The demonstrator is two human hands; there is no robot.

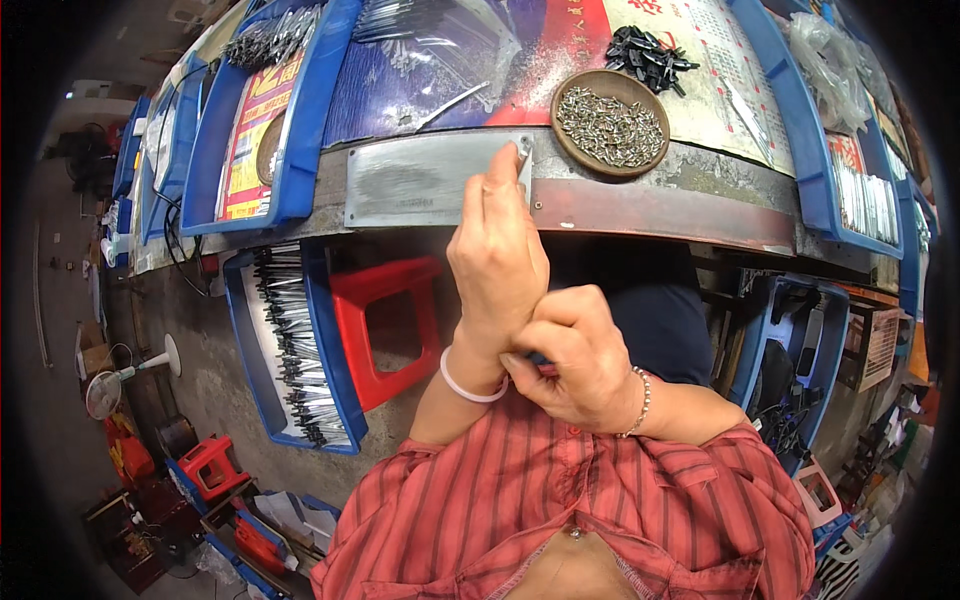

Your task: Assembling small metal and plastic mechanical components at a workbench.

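Note:
My left hand reaches forward with its fingers stretched out, a pale bangle round its wrist. Its fingertips lie over the right end of a grey metal plate at the table's front edge. Just below it, my right hand is curled closed against the left wrist. A small dark and pinkish bit shows between its fingers, too hidden to name. A beaded bracelet circles that wrist. Beyond the hands, a round brown bowl holds many small metal pins or screws.
Small black parts are heaped behind the bowl. Blue trays with thin rods flank the table; another blue tray of black-tipped rods sits lower left, beside a red stool. A white fan stands farther left.

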